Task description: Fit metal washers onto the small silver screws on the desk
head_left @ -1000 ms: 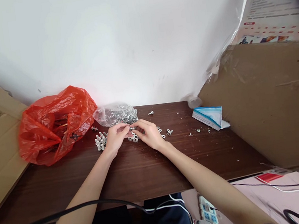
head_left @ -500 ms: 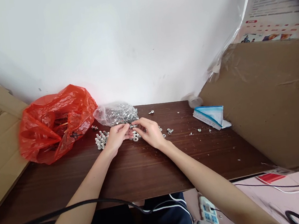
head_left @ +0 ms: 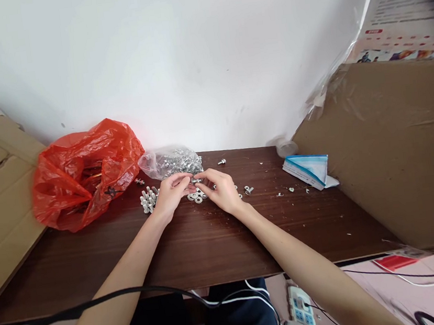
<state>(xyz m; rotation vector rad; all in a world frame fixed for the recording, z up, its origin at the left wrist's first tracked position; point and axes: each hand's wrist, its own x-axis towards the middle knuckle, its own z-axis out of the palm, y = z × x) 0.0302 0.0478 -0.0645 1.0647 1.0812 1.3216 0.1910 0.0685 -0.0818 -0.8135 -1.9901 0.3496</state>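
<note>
My left hand [head_left: 170, 192] and my right hand [head_left: 222, 187] meet above the far middle of the dark wooden table [head_left: 196, 249]. Their fingertips pinch one small metal bolt [head_left: 196, 180] between them. Under the hands lie loose washers [head_left: 196, 197]. A cluster of upright bolts [head_left: 147, 199] stands just left of my left hand. A clear bag of metal parts [head_left: 171, 162] lies right behind the hands.
A red plastic bag [head_left: 83, 171] sits at the back left. A blue and white paper packet [head_left: 308, 168] lies at the right. Cardboard sheets [head_left: 393, 151] flank the table. A black cable [head_left: 99, 302] crosses the near edge; a power strip [head_left: 301, 305] lies on the floor.
The view has shifted slightly. Both hands stay together at the same spot, still pinching the small bolt.
</note>
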